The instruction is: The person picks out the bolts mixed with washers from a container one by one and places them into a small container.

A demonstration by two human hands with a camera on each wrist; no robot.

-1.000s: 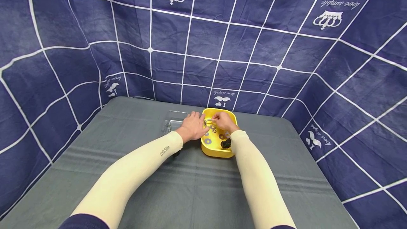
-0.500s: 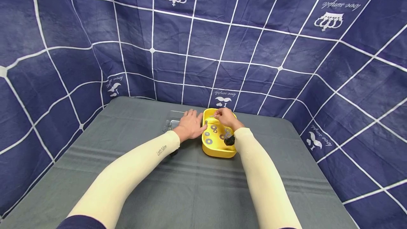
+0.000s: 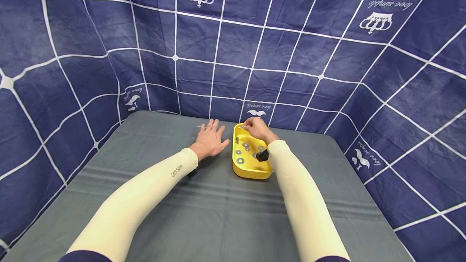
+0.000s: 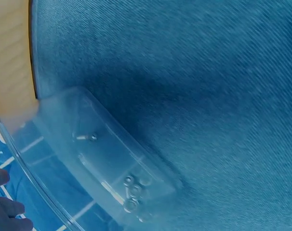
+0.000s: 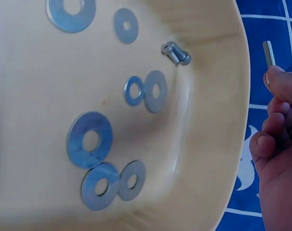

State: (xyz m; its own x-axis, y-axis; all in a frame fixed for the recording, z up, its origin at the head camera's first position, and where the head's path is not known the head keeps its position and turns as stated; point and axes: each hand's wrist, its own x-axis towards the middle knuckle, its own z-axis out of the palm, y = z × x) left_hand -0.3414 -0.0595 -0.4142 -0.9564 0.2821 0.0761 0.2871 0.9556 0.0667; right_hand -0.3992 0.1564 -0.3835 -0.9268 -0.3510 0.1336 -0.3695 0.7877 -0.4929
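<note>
A small threaded bolt (image 5: pixel 268 53) is pinched between thumb and forefinger of my right hand (image 3: pixel 257 128), above the far end of the yellow bin (image 3: pixel 252 175). Flat washers (image 5: pixel 89 139) of differing sizes lie on the bin floor. A pair of bolts (image 5: pixel 176 53) rests together by its wall. My left hand (image 3: pixel 211 140), fingers straight and spread, is held left of the bin over a clear plastic box (image 4: pixel 112 144), which it mostly hides in the head view. Inside that box are a bolt (image 4: pixel 86 137) and several small shiny metal pieces (image 4: pixel 131 206).
Grey cloth (image 3: pixel 204 213) covers the table. Dark blue curtains (image 3: pixel 233 39) with white lines hang behind and on both sides, close to the table's back edge. The yellow bin's wall (image 4: pixel 11 53) stands beside the clear box.
My left hand has moved left, off the bin's edge, spreading its fingers over the clear box. My right hand has lifted the bolt up and away toward the bin's far end.
</note>
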